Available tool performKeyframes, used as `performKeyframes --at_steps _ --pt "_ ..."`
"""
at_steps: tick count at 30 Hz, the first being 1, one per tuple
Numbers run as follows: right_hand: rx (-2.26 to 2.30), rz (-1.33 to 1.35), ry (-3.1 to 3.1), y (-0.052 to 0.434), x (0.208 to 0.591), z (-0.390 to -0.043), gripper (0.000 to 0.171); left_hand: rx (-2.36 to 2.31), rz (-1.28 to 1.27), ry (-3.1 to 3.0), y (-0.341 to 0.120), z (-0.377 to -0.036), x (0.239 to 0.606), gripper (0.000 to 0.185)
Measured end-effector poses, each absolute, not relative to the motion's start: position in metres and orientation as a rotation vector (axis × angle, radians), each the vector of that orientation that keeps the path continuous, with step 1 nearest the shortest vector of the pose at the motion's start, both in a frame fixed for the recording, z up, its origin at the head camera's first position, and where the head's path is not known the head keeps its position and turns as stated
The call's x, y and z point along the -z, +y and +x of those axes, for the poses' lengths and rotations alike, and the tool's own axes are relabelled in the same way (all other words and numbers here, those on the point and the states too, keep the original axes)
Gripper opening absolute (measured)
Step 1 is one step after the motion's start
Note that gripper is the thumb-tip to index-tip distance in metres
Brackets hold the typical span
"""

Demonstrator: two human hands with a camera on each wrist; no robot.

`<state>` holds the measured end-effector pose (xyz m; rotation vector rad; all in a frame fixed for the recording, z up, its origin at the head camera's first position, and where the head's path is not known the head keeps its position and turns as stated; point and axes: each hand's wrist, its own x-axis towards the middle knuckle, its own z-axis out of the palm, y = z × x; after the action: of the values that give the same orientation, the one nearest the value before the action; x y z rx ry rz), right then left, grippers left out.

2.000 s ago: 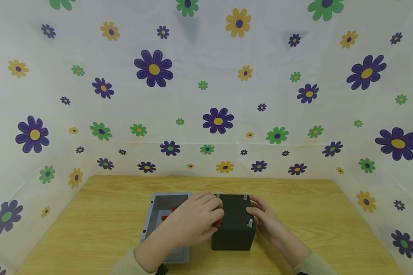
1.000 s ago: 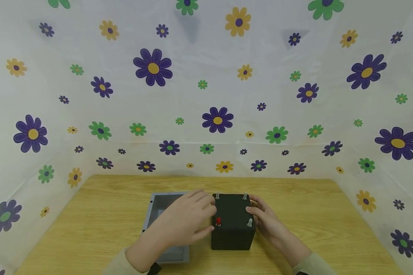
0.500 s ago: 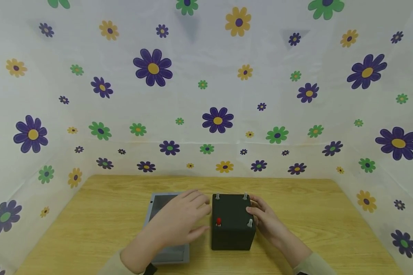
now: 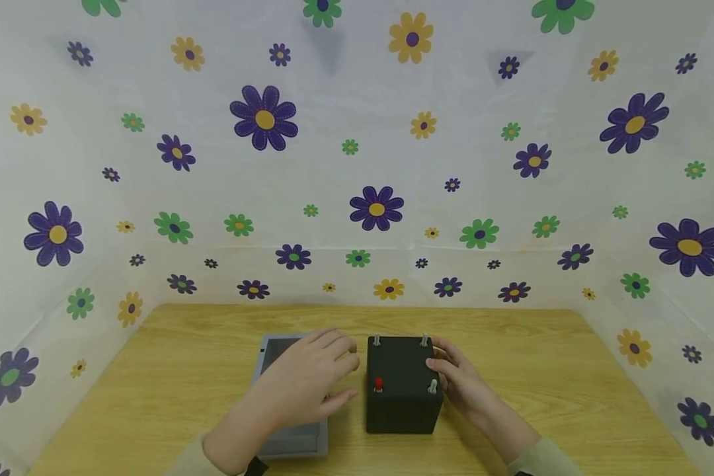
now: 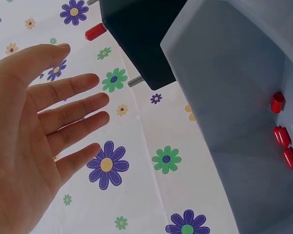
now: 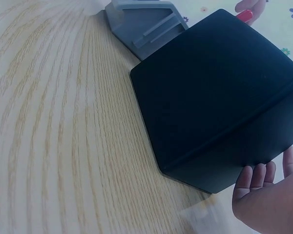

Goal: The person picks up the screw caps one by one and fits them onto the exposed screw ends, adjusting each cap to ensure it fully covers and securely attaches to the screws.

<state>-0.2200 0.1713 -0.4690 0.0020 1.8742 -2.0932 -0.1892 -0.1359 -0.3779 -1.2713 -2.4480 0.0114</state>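
Note:
A black block (image 4: 401, 363) stands on the wooden table with a metal post at each top corner. On its front-left post sits a red cap (image 4: 378, 383); the front-right post (image 4: 432, 386) is bare metal. My left hand (image 4: 306, 377) hovers over the grey bin, just left of the block, its fingers spread and nothing in them, as the left wrist view confirms. My right hand (image 4: 467, 383) holds the block's right side, thumb at the top edge and fingertips against the side face. Several loose red caps (image 5: 277, 103) lie inside the bin.
The grey bin (image 4: 322, 447) stands left of the block, partly covered by my left hand and forearm in the head view. A flowered white sheet (image 4: 357, 165) encloses the table (image 4: 535, 357) at the back and both sides.
My left hand, at the front-left post with the red cap two seconds ago, has let go of it and drawn left over the bin. The cap stays on the post; my right hand keeps its place.

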Motion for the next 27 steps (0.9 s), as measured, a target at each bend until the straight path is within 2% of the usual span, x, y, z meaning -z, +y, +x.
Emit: performKeyframes --at_steps 27 --pt "2.095 -0.043 1.856 0.174 0.468 -0.219 0.06 0.021 -1.21 -2.434 -0.161 -0.192 0.395 0.026"
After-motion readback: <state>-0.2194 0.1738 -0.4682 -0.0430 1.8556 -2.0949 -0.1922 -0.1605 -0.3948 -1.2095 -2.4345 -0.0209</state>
